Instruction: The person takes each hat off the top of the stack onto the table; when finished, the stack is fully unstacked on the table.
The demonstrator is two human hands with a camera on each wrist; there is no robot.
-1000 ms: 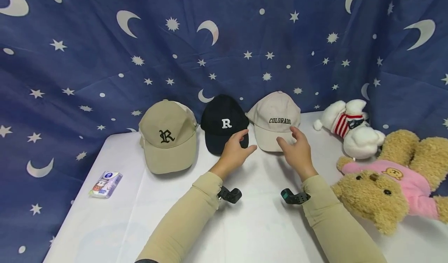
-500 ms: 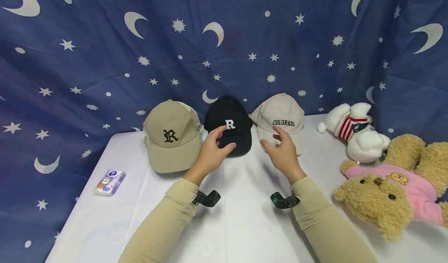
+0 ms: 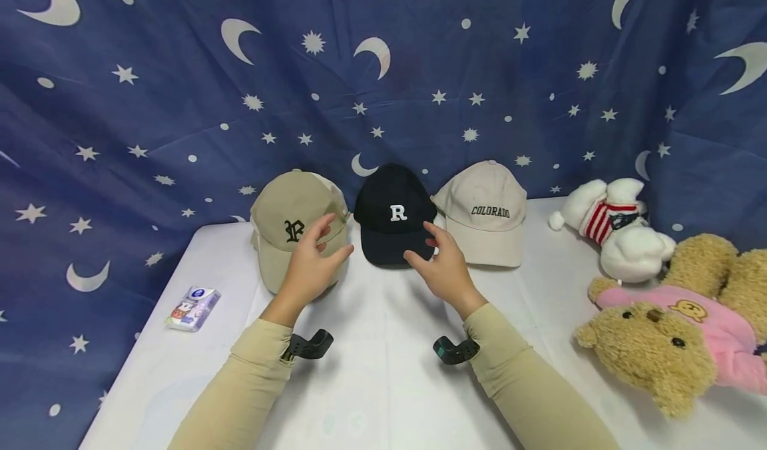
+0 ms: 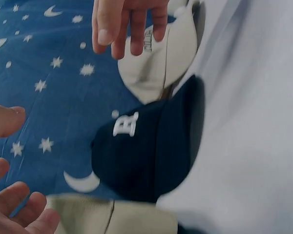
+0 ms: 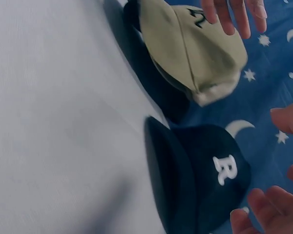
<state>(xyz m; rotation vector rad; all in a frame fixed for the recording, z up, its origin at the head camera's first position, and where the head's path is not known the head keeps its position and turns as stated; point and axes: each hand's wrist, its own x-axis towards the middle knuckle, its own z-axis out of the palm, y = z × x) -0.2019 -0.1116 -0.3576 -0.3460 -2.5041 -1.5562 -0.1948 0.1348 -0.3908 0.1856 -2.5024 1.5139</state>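
Note:
Three baseball caps stand in a row along the back of the table. The khaki cap (image 3: 291,200) with a dark letter is on the left, the black cap (image 3: 392,197) with a white R in the middle, the cream cap (image 3: 487,194) reading COLORADO on the right. My left hand (image 3: 311,263) overlaps the khaki cap's brim in the head view, fingers spread and holding nothing. My right hand (image 3: 446,267) is in front of the gap between the black and cream caps, thumb and fingers apart, nothing between them. Both wrist views show the black cap (image 4: 141,146) uncovered.
On the left of the white table (image 3: 377,383) lies a small purple tissue pack (image 3: 193,309). At the right lie a white plush toy (image 3: 635,253) in a striped top and a tan teddy bear (image 3: 650,350) in pink. A blue moon-and-star curtain (image 3: 299,70) hangs right behind the caps.
Both hands have moved left, the left one from the black cap to the khaki cap, the right one from the cream cap toward the black. The caps stay put; the view has shifted slightly.

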